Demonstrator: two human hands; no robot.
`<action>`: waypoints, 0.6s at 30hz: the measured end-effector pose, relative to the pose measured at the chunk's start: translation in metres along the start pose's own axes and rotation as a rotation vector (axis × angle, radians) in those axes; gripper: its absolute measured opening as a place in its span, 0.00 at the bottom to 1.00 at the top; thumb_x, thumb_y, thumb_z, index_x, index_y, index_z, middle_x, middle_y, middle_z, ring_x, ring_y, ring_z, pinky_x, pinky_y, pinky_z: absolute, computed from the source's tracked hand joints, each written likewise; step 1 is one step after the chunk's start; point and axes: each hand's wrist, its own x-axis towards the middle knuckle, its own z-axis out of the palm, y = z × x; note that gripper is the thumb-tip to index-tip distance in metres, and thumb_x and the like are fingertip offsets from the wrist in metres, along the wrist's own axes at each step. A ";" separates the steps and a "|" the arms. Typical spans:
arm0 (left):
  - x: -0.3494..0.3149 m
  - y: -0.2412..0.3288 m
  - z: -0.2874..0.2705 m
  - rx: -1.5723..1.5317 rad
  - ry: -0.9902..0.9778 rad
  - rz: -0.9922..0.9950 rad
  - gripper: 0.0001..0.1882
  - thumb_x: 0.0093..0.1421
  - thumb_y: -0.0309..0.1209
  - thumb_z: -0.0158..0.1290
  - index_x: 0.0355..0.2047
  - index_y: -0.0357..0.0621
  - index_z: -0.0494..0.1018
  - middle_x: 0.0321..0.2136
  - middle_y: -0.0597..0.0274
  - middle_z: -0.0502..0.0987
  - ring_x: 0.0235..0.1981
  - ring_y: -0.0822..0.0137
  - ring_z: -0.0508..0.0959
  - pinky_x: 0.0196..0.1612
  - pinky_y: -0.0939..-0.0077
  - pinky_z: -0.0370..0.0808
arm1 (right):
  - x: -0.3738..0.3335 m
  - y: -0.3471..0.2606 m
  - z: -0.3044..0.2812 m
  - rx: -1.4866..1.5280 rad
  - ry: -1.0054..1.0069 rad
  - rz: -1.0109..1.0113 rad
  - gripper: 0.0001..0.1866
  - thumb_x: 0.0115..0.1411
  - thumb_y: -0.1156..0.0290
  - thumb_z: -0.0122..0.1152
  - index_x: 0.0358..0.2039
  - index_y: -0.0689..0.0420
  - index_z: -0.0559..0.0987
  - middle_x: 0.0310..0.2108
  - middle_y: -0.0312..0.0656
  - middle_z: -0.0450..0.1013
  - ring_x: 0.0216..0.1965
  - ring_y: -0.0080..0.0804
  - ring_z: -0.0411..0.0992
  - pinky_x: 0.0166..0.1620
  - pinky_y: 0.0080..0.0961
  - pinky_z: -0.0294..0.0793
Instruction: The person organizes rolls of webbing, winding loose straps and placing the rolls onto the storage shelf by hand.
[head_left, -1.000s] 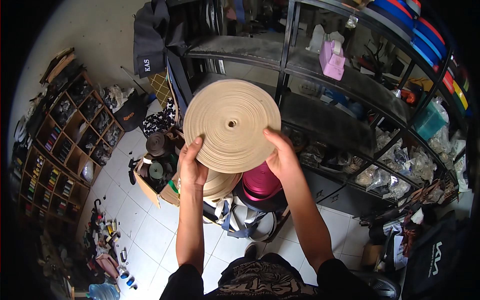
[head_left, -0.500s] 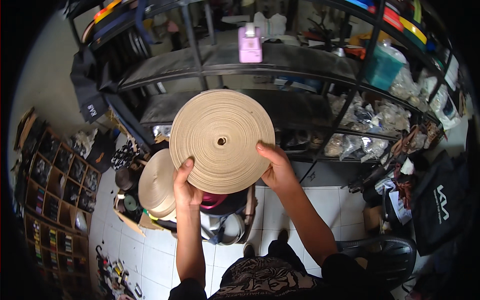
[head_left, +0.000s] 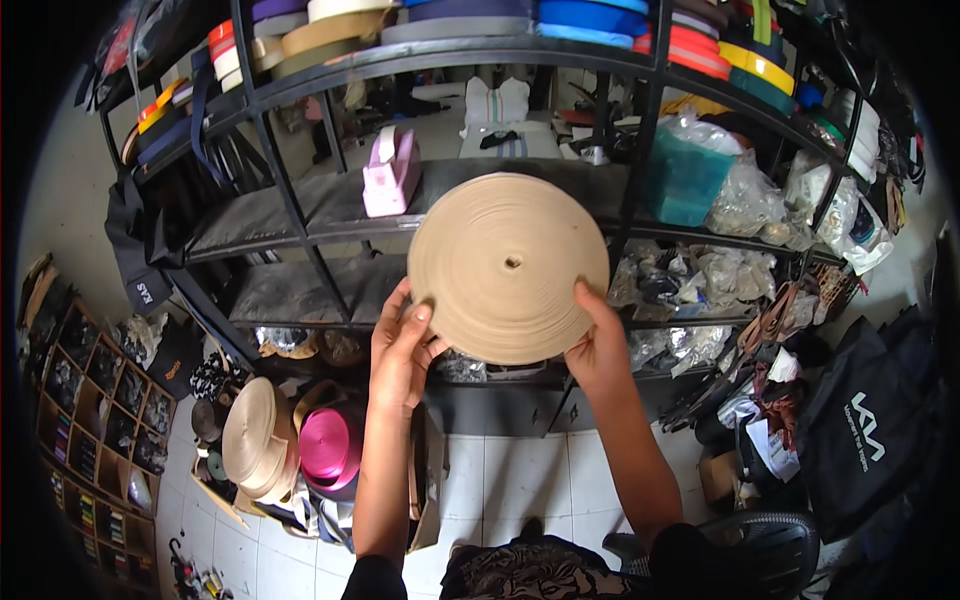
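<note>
Between my hands is a large beige roll of webbing [head_left: 505, 225], wound flat like a disc with a small hole at its centre. My left hand [head_left: 402, 345] grips its lower left edge, thumb on the near face and fingers behind. On the lower right edge, my right hand [head_left: 597, 335] is closed the same way. The roll is held up in front of a black metal shelf [head_left: 330, 215] and hides part of it. To the roll's left, a pink tape dispenser [head_left: 390, 180] stands on that shelf.
Coloured webbing rolls [head_left: 590, 20] line the top shelf. A teal bin [head_left: 688, 175] and plastic bags [head_left: 735, 275] fill the right side. Below left, a box holds a beige roll [head_left: 255, 435] and a magenta roll [head_left: 328, 447]. A black chair [head_left: 765, 540] stands at lower right.
My view has turned upward and closer to the shelf. The held roll has shifted right, past the tape dispenser, and both hands still grip it.
</note>
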 end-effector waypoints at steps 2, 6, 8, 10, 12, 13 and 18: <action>0.014 -0.009 0.012 0.204 -0.016 0.061 0.34 0.61 0.27 0.53 0.64 0.36 0.51 0.53 0.49 0.70 0.50 0.57 0.75 0.47 0.65 0.79 | 0.017 -0.023 -0.001 0.065 0.116 -0.080 0.21 0.61 0.74 0.56 0.54 0.63 0.67 0.50 0.43 0.72 0.51 0.30 0.72 0.54 0.25 0.74; 0.060 -0.020 0.030 0.920 -0.156 0.399 0.49 0.50 0.24 0.64 0.68 0.49 0.47 0.66 0.51 0.50 0.60 0.51 0.65 0.50 0.65 0.74 | 0.066 -0.057 -0.011 0.083 0.146 -0.133 0.21 0.58 0.75 0.61 0.52 0.63 0.69 0.49 0.42 0.72 0.49 0.29 0.73 0.50 0.20 0.76; 0.087 -0.022 0.044 1.163 -0.206 0.570 0.51 0.46 0.29 0.67 0.67 0.51 0.51 0.67 0.49 0.51 0.64 0.54 0.61 0.54 0.62 0.70 | 0.089 -0.066 -0.010 0.084 0.175 -0.146 0.22 0.57 0.76 0.62 0.52 0.63 0.69 0.49 0.42 0.72 0.49 0.30 0.72 0.51 0.21 0.76; 0.108 -0.030 0.052 1.199 -0.205 0.705 0.45 0.47 0.32 0.67 0.64 0.50 0.57 0.64 0.48 0.56 0.62 0.50 0.63 0.55 0.61 0.71 | 0.112 -0.067 -0.003 0.065 0.235 -0.184 0.23 0.56 0.76 0.62 0.52 0.63 0.69 0.49 0.43 0.71 0.50 0.30 0.72 0.52 0.22 0.75; 0.133 -0.037 0.059 1.238 -0.246 0.773 0.42 0.48 0.32 0.66 0.62 0.51 0.60 0.63 0.48 0.59 0.60 0.48 0.65 0.54 0.60 0.71 | 0.140 -0.069 -0.011 0.043 0.256 -0.194 0.23 0.56 0.77 0.63 0.52 0.63 0.69 0.50 0.44 0.71 0.50 0.31 0.72 0.52 0.23 0.75; 0.143 -0.043 0.058 1.288 -0.273 0.837 0.39 0.48 0.32 0.65 0.61 0.51 0.63 0.61 0.47 0.61 0.59 0.46 0.66 0.54 0.59 0.72 | 0.154 -0.067 -0.014 0.045 0.247 -0.205 0.23 0.56 0.77 0.63 0.52 0.63 0.69 0.50 0.44 0.71 0.50 0.32 0.72 0.52 0.23 0.75; 0.186 -0.058 0.061 1.418 -0.340 0.929 0.32 0.51 0.31 0.62 0.57 0.49 0.66 0.57 0.50 0.67 0.56 0.45 0.68 0.50 0.58 0.74 | 0.197 -0.076 -0.014 0.030 0.383 -0.226 0.19 0.57 0.78 0.61 0.49 0.63 0.70 0.48 0.45 0.72 0.48 0.35 0.73 0.50 0.29 0.77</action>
